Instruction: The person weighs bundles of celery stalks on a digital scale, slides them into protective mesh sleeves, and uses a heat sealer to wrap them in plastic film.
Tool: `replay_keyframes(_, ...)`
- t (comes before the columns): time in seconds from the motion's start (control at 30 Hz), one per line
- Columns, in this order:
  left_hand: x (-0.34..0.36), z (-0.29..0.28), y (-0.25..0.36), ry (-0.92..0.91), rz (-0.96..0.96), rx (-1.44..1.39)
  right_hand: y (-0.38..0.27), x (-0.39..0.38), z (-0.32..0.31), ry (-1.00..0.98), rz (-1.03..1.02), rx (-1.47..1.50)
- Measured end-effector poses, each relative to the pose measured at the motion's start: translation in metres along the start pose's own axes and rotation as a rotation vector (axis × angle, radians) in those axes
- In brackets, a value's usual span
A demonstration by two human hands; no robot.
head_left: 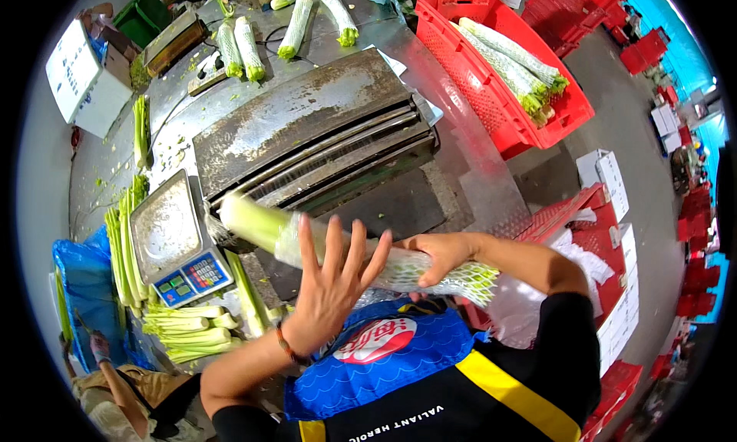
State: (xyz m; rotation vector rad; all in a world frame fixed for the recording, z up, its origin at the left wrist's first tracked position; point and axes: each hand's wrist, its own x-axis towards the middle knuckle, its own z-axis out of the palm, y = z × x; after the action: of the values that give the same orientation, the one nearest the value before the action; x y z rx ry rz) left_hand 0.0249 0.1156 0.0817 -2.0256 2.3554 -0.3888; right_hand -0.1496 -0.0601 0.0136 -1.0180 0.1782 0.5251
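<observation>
A celery bundle (257,221) in a white foam net sleeve (470,282) lies across in front of my body, its pale cut end pointing left and slightly blurred. My right hand (444,254) is wrapped round the netted part, thumb on top. Over the bundle's middle, my left hand (332,277) has its fingers stretched and spread; it seems to rest against the sleeve without gripping. Just beyond stands a worn metal machine (307,119) with a flat top plate and long rollers along its near side.
Left of the machine is a digital scale (165,227), with loose celery stalks (188,331) beside it. Netted bundles (295,27) lie at the back of the metal table. A red crate (461,96) holding netted celery stands at right. Another person's gloved hand (100,347) shows at lower left.
</observation>
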Motion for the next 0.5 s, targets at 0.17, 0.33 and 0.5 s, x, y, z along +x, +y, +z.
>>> replay_keyframes(0.17,0.101,-0.021,-0.029,0.442,-0.070,0.031,-0.037,-0.081,-0.044,0.377,-0.277,-0.124)
replay_keyframes(0.33,0.064,-0.011,-0.023,0.491,0.051,-0.366,-0.074,-0.075,-0.143,0.901,-0.519,-0.463)
replay_keyframes(0.5,-0.020,0.055,-0.021,0.168,-0.176,-0.444,-0.014,-0.063,-0.296,1.448,-0.181,-1.033)
